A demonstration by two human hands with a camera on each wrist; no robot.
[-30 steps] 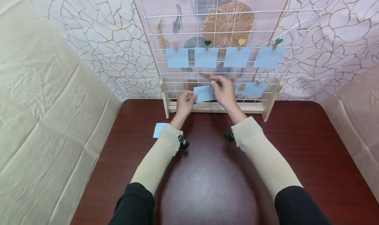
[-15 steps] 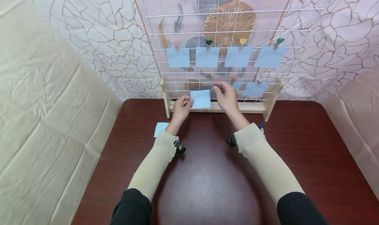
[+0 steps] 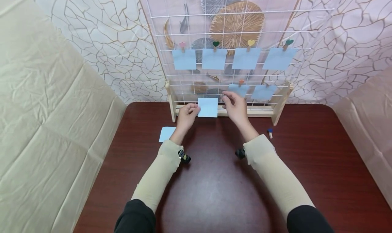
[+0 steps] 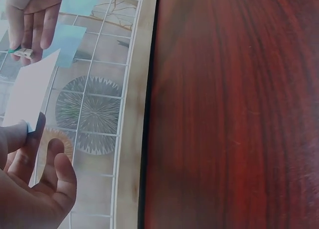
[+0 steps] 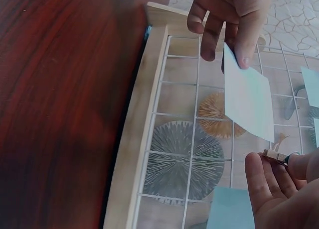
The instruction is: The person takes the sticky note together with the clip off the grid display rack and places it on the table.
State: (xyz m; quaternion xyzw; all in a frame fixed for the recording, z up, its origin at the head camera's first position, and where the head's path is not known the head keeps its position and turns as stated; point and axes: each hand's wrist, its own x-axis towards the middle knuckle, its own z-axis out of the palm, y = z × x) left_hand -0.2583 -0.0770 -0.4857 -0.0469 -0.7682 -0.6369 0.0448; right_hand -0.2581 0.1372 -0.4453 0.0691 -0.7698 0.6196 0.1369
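Observation:
In the head view my left hand pinches the left edge of a light blue paper square, before the wooden base of a white wire grid rack. The left wrist view shows the thumb and forefinger on the paper, other fingers loosely bent. To the paper's right, my right hand pinches a small wooden clothespin with a green end, seen in the right wrist view. The clothespin is close to the paper's edge but seems apart from it.
On the grid hang several blue squares, such as an upper-left one and a lower-right one, most with visible heart clothespins. Another paper lies by my left forearm. A blue-topped clothespin lies on the dark red table.
Both hands have come down and back from the grid, with the paper lowered and turned squarer to the head view. The blue-topped clothespin has come into view beside the right sleeve.

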